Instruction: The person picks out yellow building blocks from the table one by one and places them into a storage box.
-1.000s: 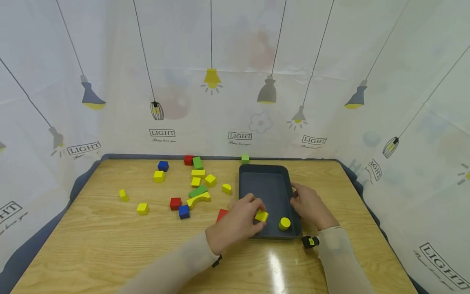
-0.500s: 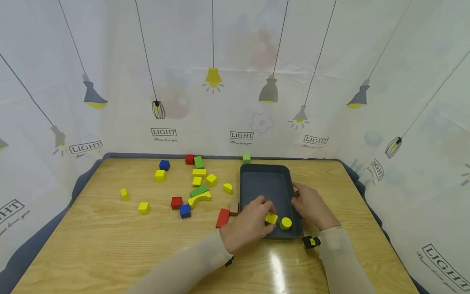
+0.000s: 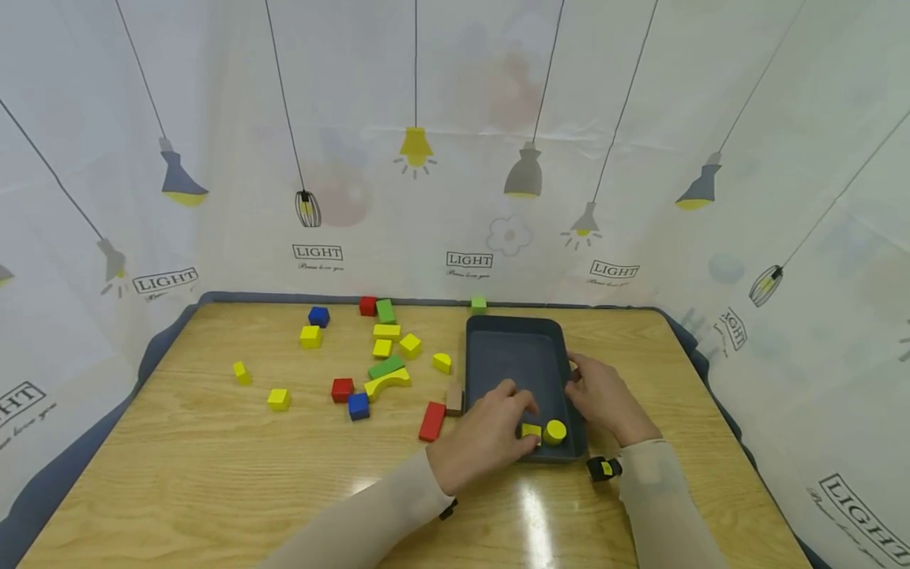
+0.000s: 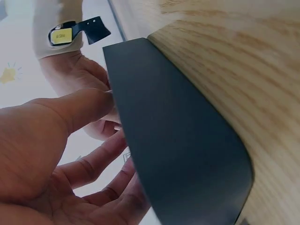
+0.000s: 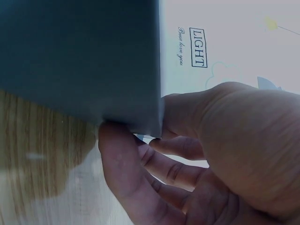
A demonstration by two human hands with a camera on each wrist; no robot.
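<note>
Yellow and flat on top, the small block (image 3: 530, 430) sits in the dark tray (image 3: 513, 352), close to the near wall and just left of a yellow round block (image 3: 554, 432). The left hand (image 3: 486, 435) bends its fingers loosely around it, not gripping. The right hand (image 3: 611, 403) pinches the tray's right edge. Plenty of tray floor stretches up to the far wall.

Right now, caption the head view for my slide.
Left hand at a yellow block beside a yellow cylinder in a dark tray, right hand gripping its side, more blocks scattered leftward.
</note>
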